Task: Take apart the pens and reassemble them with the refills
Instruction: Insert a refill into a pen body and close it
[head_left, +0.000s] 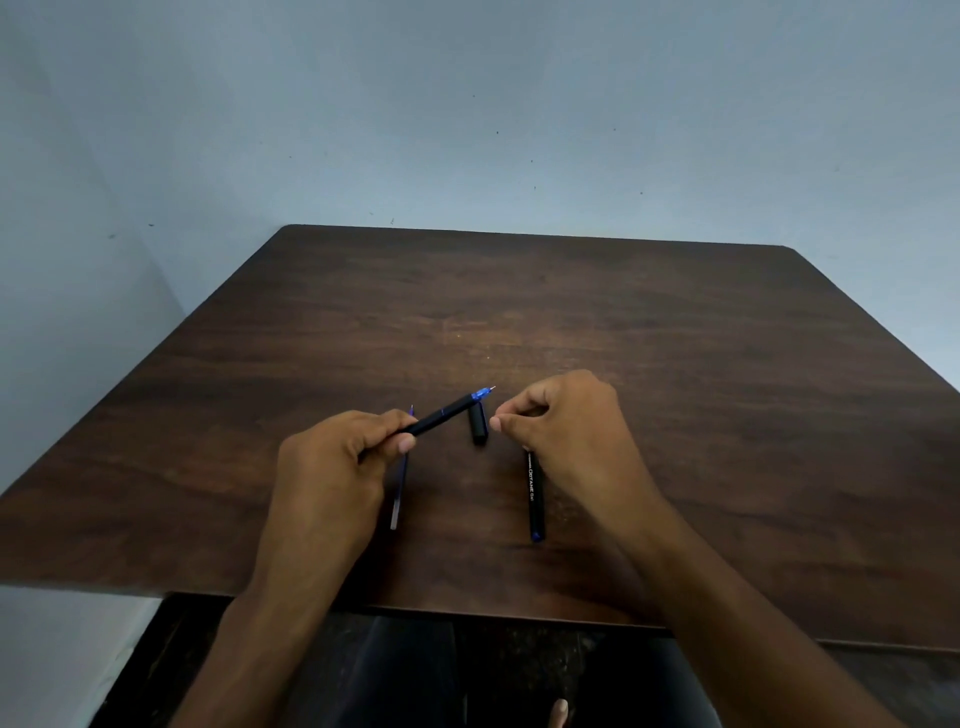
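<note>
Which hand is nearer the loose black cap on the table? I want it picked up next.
Right. The right hand has its fingertips just beside the black cap; the left hand sits farther off, holding the uncapped pen above it.

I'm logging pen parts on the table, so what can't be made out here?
Head view:
- Refill: upper part hidden behind the left hand.
- Second pen: top end covered by the right hand.
- Right hand's fingers: too small to tell whether they pinch anything.
</note>
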